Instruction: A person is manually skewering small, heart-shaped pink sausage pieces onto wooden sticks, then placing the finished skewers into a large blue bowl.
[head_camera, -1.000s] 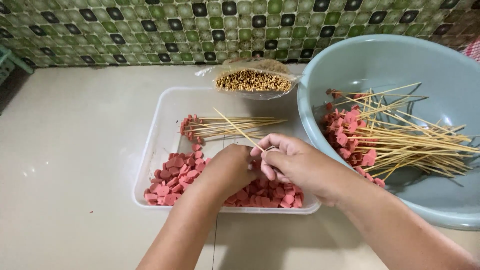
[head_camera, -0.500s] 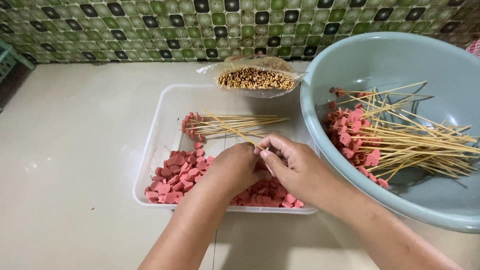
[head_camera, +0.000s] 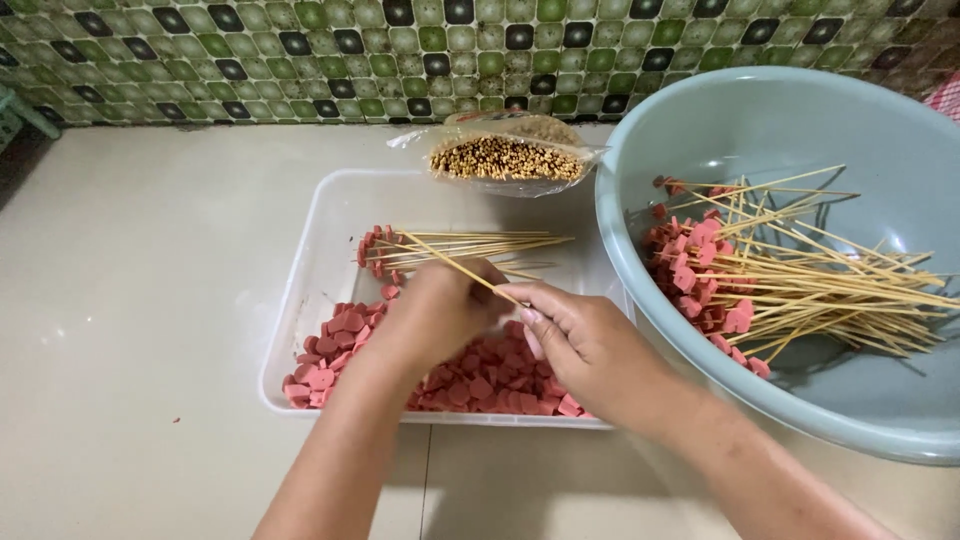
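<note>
Two bare forearms reach in from the bottom edge over a pale tiled counter; the left hand (head_camera: 435, 310) is curled with fingers together above a heap of pink sausage slices (head_camera: 470, 375), though whether it pinches a slice I cannot tell; the right hand (head_camera: 580, 345) is clamped on a thin bamboo skewer (head_camera: 455, 268) that slants up to the left between both hands. The slices lie in a shallow white tray (head_camera: 320, 250); a small bundle of loaded skewers (head_camera: 450, 248) rests further back in it. To thread cleanly, I judge the point should meet the slice's centre, held steady. Right, a pale blue basin (head_camera: 770, 120) holds many finished skewers (head_camera: 800, 275); beyond, a bag of bare sticks (head_camera: 508, 158) lies before a green mosaic wall (head_camera: 300, 50).
</note>
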